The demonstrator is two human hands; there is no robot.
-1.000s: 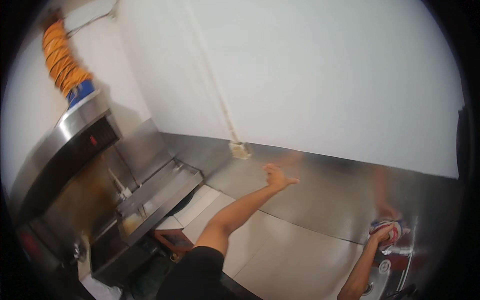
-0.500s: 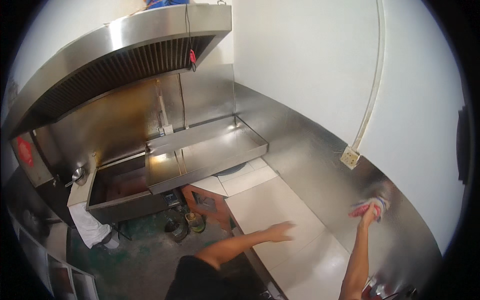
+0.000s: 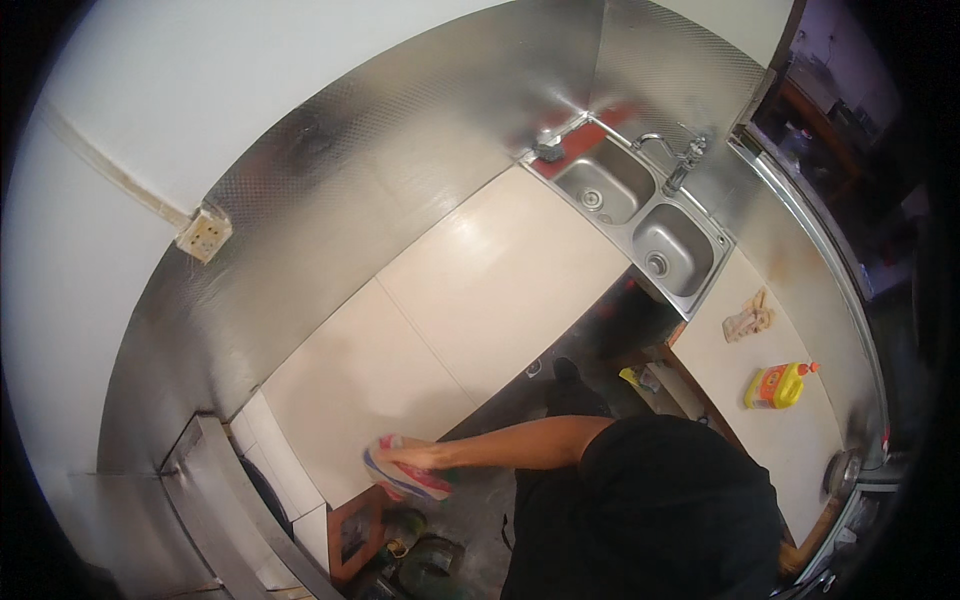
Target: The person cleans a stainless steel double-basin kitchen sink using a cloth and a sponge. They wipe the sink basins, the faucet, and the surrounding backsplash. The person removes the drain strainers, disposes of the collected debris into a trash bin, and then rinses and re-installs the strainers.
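My right hand (image 3: 425, 457) grips a striped cloth (image 3: 405, 475) in white, red and blue, slightly smeared by motion. The cloth lies at the front edge of the pale tiled counter (image 3: 490, 280), close to its stove end, and part of it hangs past the edge. My right arm comes out of a black sleeve and reaches left. My left hand is not in view.
A steel double sink (image 3: 675, 245) with a tap (image 3: 688, 165) stands beyond the counter. On the right-hand worktop are a yellow bottle (image 3: 775, 387) with a red cap and a crumpled beige cloth (image 3: 748, 316). A wall socket (image 3: 205, 235) is at left.
My view has swung right, from the hood and stove to the sink. My right hand has brought the cloth from the steel wall panel to the counter's front edge. My left hand has left view.
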